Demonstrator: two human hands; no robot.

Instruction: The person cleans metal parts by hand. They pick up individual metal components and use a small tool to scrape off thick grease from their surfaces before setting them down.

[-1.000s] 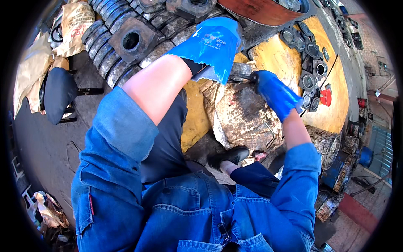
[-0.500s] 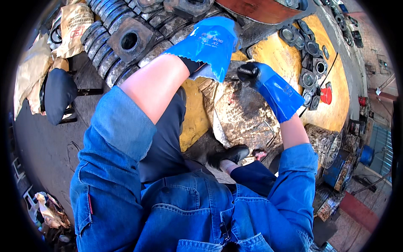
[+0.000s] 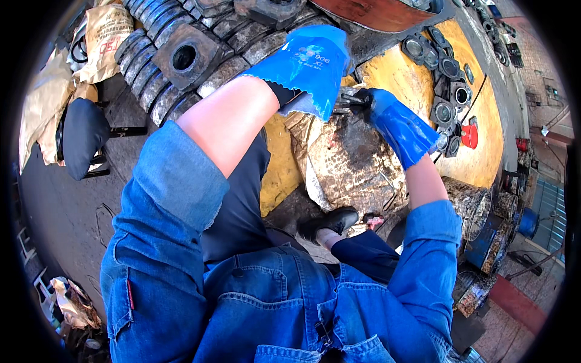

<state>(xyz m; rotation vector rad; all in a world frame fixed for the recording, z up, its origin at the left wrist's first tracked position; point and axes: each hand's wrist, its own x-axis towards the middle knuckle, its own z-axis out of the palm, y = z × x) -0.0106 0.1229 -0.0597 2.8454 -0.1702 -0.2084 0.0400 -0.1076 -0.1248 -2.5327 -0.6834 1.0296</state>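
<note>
Both my hands wear blue rubber gloves. My left hand (image 3: 321, 60) reaches forward over the work, and its fingers are hidden by the glove's wide cuff. Lower and to the right, my right hand (image 3: 375, 109) has its blackened glove fingers closed round the near right edge of a dark, greasy metal part (image 3: 346, 98). Much of that part lies behind the left glove, so its full shape does not show. Below it spreads a grimy crumpled paper sack (image 3: 345, 160) on a yellow surface.
Stacked ribbed metal pieces (image 3: 148, 75) and a square block with a round hole (image 3: 181, 59) stand at the far left. Several ring-shaped parts (image 3: 443, 113) and a red object (image 3: 469, 134) lie on the yellow tabletop (image 3: 484, 160). A dark stool (image 3: 86, 138) is at left.
My left hand has shifted slightly right. The right hand has turned a little and moved slightly right, its fingers still on the dark metal part.
</note>
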